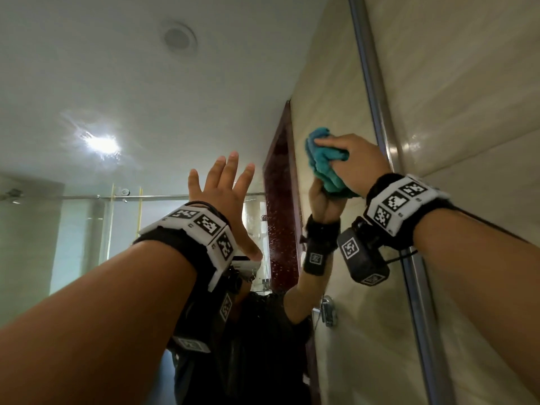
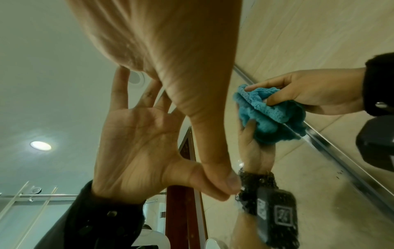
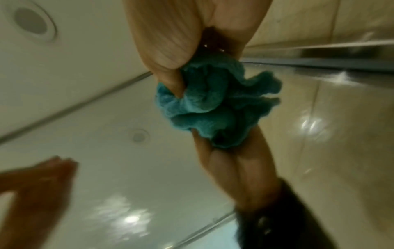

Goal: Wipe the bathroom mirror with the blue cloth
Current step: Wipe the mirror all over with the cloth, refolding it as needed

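The blue cloth (image 1: pixel 327 162) is bunched up in my right hand (image 1: pixel 355 163), which grips it and holds it against the bathroom mirror (image 1: pixel 146 83) close to the glass's right edge. The cloth (image 2: pixel 268 107) meets its own reflection there. In the right wrist view my fingers (image 3: pixel 166 33) curl round the crumpled cloth (image 3: pixel 202 94). My left hand (image 1: pixel 225 185) is raised to the left of the cloth with fingers spread and straight. Its thumb tip (image 2: pixel 230 183) touches the glass, and it holds nothing.
A metal frame strip (image 1: pixel 377 106) borders the mirror on the right, with a beige tiled wall (image 1: pixel 467 83) beyond it. The glass reflects a ceiling light (image 1: pixel 102 143), a dark red door frame (image 1: pixel 280 200), a shower rail (image 1: pixel 146 196) and my body below.
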`<state>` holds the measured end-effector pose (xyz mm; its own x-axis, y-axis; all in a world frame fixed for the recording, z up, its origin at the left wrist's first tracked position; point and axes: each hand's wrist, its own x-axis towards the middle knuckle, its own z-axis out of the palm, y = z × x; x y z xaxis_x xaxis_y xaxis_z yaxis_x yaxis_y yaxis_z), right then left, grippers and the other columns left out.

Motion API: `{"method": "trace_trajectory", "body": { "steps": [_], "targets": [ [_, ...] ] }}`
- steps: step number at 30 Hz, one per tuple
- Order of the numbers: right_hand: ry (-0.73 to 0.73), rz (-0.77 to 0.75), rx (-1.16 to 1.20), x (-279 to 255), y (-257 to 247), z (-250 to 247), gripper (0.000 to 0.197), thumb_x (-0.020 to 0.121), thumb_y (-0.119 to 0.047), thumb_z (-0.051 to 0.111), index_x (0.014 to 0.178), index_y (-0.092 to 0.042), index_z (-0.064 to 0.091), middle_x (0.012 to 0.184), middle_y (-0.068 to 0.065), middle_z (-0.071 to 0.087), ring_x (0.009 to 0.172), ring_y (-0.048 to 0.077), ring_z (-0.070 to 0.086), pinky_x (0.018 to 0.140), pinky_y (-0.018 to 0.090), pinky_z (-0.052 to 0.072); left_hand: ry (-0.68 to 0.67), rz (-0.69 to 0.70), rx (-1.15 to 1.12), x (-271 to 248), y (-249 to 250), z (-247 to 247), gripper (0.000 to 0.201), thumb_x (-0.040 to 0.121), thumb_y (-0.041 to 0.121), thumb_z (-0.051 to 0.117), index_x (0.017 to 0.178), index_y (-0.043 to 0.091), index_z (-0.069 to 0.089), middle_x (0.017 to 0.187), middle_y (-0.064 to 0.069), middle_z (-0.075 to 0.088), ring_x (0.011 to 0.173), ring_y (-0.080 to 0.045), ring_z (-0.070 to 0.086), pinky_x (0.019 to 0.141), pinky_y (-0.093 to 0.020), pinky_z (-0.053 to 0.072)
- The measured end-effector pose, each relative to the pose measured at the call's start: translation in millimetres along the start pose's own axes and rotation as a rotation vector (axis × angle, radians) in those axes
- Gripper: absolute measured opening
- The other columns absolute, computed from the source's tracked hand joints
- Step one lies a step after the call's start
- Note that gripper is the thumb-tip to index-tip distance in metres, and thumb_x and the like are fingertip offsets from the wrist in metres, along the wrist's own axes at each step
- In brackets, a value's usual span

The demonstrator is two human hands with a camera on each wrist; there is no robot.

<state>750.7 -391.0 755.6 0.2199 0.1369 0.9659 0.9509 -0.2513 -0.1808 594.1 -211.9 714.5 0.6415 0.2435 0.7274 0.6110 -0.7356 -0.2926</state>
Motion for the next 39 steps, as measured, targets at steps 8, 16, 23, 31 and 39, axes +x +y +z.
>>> {"method": "trace_trajectory", "body": {
  "steps": [8,16,23,31,39],
  "targets": [
    [0.140,0.205,-0.104,25.6,24.4,-25.5,0.047,0.090,-0.010,0.046,0.134,-0.028,0.051,0.138,0.006,0.050,0.123,0.028,0.048,0.103,0.028,0.037,0.010,0.007,-0.013,-0.5,-1.2,1.4,0.156,0.037,0.083,0.069,0.142,0.025,-0.031,0.150,-0.004,-0.036,0.142,-0.026,-0.024,0.114,-0.058,0.000],
    [0.056,0.036,-0.110,15.6,36.4,-31.2,0.046,0.086,-0.017,0.066,0.131,-0.020,0.055,0.131,0.006,0.054,0.118,0.023,0.052,0.091,0.015,0.035,0.004,0.009,-0.028,0.3,-0.5,-0.2,0.157,0.037,0.082,0.070,0.141,0.025,-0.031,0.150,-0.004,-0.036,0.141,-0.026,-0.024,0.114,-0.059,-0.002],
    [0.079,0.123,-0.051,16.4,39.1,-29.7,0.043,0.081,-0.024,0.069,0.123,-0.032,0.061,0.127,0.001,0.060,0.112,0.020,0.057,0.098,0.028,0.044,0.014,0.014,-0.032,1.2,-1.6,1.4,0.156,0.037,0.082,0.070,0.142,0.026,-0.031,0.151,-0.003,-0.035,0.142,-0.026,-0.024,0.114,-0.059,-0.002],
    [0.126,0.153,-0.252,19.3,33.2,-23.3,0.047,0.090,-0.016,0.051,0.137,-0.023,0.047,0.142,0.005,0.045,0.126,0.026,0.046,0.103,0.027,0.034,0.018,0.010,-0.038,0.6,-1.2,1.8,0.156,0.037,0.081,0.072,0.143,0.027,-0.029,0.151,-0.003,-0.034,0.142,-0.026,-0.023,0.114,-0.059,-0.002],
    [-0.096,-0.184,-0.178,-18.3,-27.3,24.3,0.041,0.096,-0.016,0.041,0.135,-0.024,0.048,0.149,0.001,0.035,0.133,0.022,0.036,0.114,0.036,0.023,0.034,-0.008,-0.003,-0.1,0.2,0.7,0.157,0.035,0.083,0.070,0.143,0.025,-0.028,0.152,-0.004,-0.033,0.143,-0.027,-0.021,0.114,-0.059,0.000]
  ]
}}
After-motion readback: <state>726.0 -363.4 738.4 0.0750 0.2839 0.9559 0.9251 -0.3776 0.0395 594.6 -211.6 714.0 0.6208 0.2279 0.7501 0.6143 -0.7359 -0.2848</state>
